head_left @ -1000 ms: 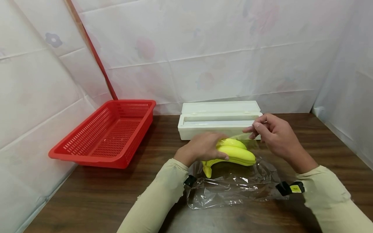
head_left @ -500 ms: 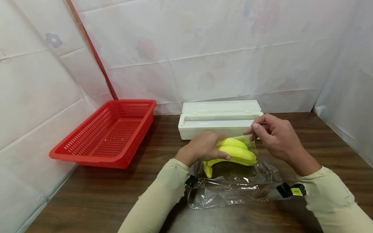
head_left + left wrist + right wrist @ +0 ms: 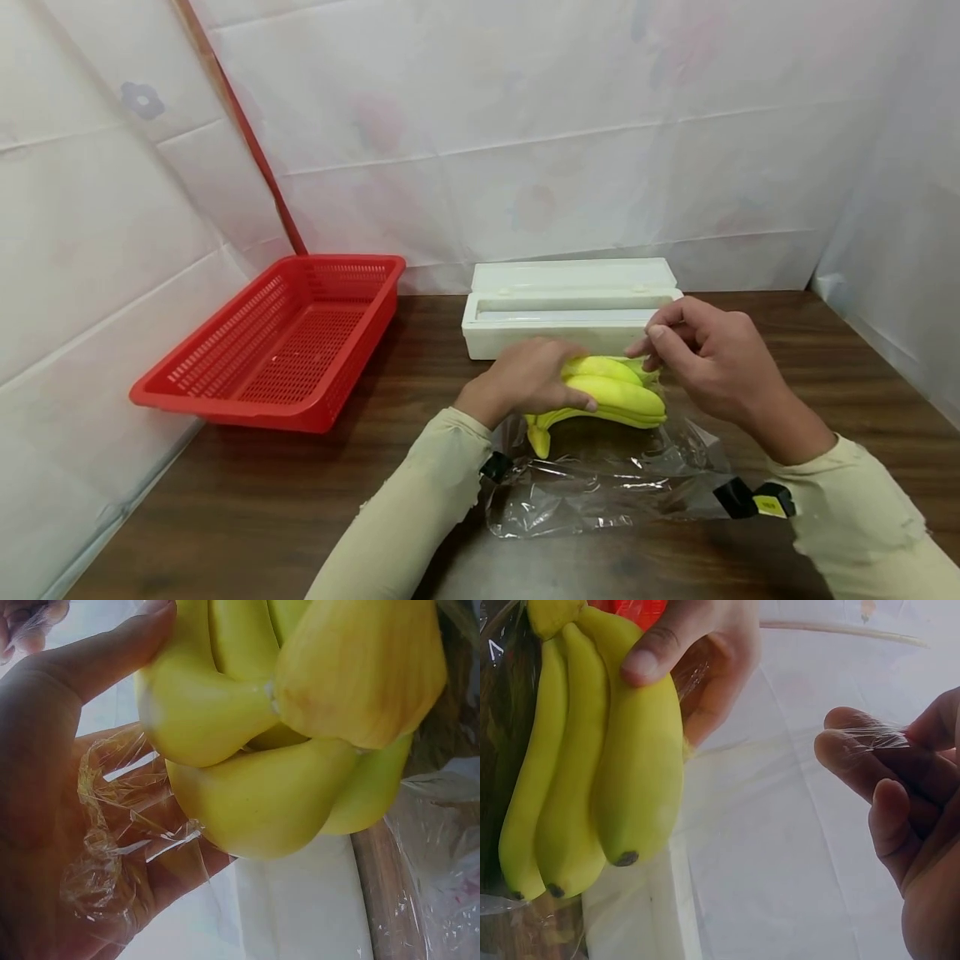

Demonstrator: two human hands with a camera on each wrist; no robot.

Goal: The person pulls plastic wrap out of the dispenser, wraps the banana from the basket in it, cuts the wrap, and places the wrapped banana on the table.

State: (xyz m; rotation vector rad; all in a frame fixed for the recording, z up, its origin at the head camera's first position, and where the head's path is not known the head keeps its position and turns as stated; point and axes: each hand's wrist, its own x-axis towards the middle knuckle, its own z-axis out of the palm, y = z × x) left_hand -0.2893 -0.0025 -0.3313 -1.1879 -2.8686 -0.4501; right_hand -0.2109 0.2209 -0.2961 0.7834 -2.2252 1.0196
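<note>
A bunch of yellow bananas (image 3: 618, 398) stands in the middle of the head view, its stem end toward the lower left. My left hand (image 3: 525, 379) grips it, the thumb on the near side and the fingers behind. Crumpled cling film (image 3: 112, 832) lies between that palm and the bananas in the left wrist view. My right hand (image 3: 708, 358) is raised just right of the bunch. Between its thumb and fingertips it pinches gathered cling film (image 3: 881, 735), stretched thin toward the bananas in the right wrist view. More film (image 3: 577, 504) lies wrinkled on the table below the bunch.
Behind the hands stands a long white box (image 3: 540, 337) with its lid raised and a pale roll inside. A red perforated basket (image 3: 330, 400) sits at the left on the dark wooden table (image 3: 247, 517). White patterned sheeting (image 3: 480, 125) covers the walls around it.
The film between the bananas and my right hand has drawn down close to the fruit's upper right side. Both hands keep nearly the same places; the whole head view has shifted very slightly.
</note>
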